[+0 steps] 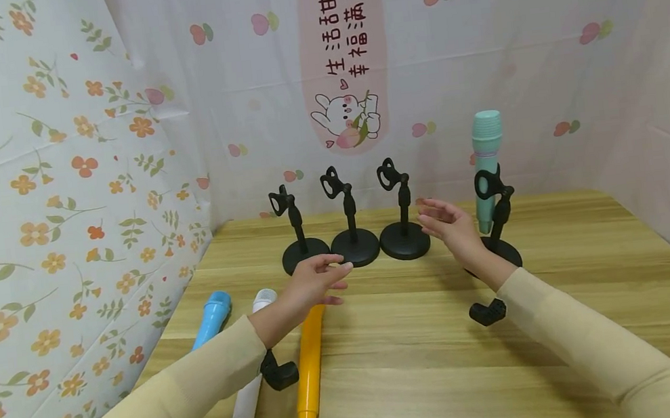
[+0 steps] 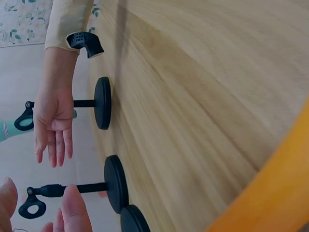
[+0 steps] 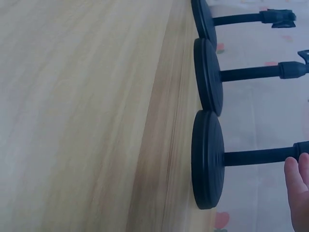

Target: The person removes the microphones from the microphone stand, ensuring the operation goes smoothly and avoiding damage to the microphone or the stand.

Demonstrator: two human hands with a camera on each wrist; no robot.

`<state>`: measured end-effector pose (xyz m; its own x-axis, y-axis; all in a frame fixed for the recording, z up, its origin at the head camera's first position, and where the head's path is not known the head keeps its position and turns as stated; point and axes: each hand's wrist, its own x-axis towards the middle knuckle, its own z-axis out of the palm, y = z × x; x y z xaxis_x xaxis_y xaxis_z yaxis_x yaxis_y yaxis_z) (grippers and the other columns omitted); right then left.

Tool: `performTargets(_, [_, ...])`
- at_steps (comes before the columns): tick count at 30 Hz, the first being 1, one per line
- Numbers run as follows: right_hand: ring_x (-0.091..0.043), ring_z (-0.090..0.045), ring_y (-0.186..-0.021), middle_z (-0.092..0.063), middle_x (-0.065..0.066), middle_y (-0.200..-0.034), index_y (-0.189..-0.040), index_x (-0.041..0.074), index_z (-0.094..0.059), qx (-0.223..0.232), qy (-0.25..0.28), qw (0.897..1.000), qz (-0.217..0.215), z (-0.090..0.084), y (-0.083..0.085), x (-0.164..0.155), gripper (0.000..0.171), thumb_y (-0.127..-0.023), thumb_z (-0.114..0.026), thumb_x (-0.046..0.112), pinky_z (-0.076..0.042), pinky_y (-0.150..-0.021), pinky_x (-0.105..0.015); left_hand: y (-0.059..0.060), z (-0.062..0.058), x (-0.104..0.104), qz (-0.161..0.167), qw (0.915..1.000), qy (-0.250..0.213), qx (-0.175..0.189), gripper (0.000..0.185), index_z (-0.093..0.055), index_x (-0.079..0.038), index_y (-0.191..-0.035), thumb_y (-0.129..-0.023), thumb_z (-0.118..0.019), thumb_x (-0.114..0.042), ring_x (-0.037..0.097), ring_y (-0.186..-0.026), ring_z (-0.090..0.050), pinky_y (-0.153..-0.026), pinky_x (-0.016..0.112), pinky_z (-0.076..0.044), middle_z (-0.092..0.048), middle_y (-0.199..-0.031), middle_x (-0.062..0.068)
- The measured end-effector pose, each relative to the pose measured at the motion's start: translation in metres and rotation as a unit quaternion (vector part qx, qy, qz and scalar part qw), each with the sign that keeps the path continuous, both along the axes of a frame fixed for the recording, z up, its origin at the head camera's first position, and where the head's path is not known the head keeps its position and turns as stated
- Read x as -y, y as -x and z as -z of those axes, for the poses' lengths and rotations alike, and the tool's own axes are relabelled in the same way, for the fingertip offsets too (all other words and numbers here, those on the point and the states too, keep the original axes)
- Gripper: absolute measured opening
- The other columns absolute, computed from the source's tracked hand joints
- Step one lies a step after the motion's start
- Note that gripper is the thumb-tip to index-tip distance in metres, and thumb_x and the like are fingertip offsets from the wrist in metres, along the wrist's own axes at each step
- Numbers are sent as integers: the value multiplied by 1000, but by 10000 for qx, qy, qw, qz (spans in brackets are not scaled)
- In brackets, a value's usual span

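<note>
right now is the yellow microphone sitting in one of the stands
No, the yellow microphone lies flat on the table by the left hand; only the green microphone sits in a stand.

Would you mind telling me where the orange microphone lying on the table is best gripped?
Grip the orange microphone around the middle of its barrel, probably from above. It lies flat, pointing away, beside the white microphone, and the left hand hovers open over its far end.

Head cam looks forward and down from behind both hands. Each wrist cam sits low and sideways, skimming the wooden table (image 3: 87,116) close up. All three catch the black mic stands (image 1: 354,246) just past the fingertips.
</note>
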<state>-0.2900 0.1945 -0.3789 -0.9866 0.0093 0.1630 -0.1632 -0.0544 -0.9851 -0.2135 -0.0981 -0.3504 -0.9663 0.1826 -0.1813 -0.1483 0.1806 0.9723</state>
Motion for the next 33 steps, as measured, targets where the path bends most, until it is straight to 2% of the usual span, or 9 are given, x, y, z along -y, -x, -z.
performTargets(3, [-16,-62,-108,-59,-11,-118,-134,6,-54,-12,47,10000,-14,0,-4,-3,42,-94,-66,15,-46,-95,-40,5,-4,-8,98,9999,-76,-100,46,-59,-5,-128,-90,-71,-28,25,-93,-68,-69,37,-59,-65,-111,12])
performTargets(5, [-13,-64,-104,-61,-10,-115,-131,6,-56,-53,136,9999,-40,1,-7,-7,40,-93,-67,14,-49,-93,-37,8,-5,-14,191,9996,-185,-120,44,-60,-5,-127,-90,-71,-27,23,-93,-68,-71,37,-58,-65,-111,11])
performTargets(10, [-16,-64,-106,-65,-1,-109,-132,6,-56,-138,149,9996,-177,1,-15,-16,42,-93,-67,16,-52,-88,-29,15,-10,-29,476,9976,-426,-256,40,-59,-5,-127,-92,-69,-23,27,-99,-66,-75,38,-58,-65,-114,10])
performTargets(16, [-10,-66,-100,-66,-7,-113,-129,6,-59,-280,-167,9994,-130,3,-22,-25,40,-92,-69,18,-51,-88,-33,22,-13,-44,729,9945,-618,-440,43,-57,-5,-131,-93,-68,-22,27,-102,-65,-77,36,-57,-64,-118,12])
performTargets(23, [-8,-67,-95,-69,-1,-108,-126,8,-62,-572,-351,9976,-162,8,-31,-38,35,-92,-68,16,-52,-85,-32,30,-17,-61,814,9919,-741,-632,44,-58,-8,-131,-92,-69,-24,25,-101,-65,-78,35,-57,-64,-114,7])
performTargets(30, [-8,-67,-94,-70,3,-105,-121,7,-65,-928,-333,9949,-206,10,-41,-51,30,-91,-69,10,-54,-78,-23,38,-19,-79,812,9903,-767,-829,43,-59,-9,-130,-92,-69,-25,33,-110,-62,-84,40,-55,-65,-112,7])
performTargets(33, [-6,-67,-94,-69,4,-105,-121,9,-66,-1020,-457,9936,-168,11,-45,-56,29,-92,-68,9,-54,-79,-21,43,-20,-88,806,9892,-776,-947,42,-60,-10,-130,-92,-70,-25,28,-107,-64,-85,40,-55,-66,-109,5])
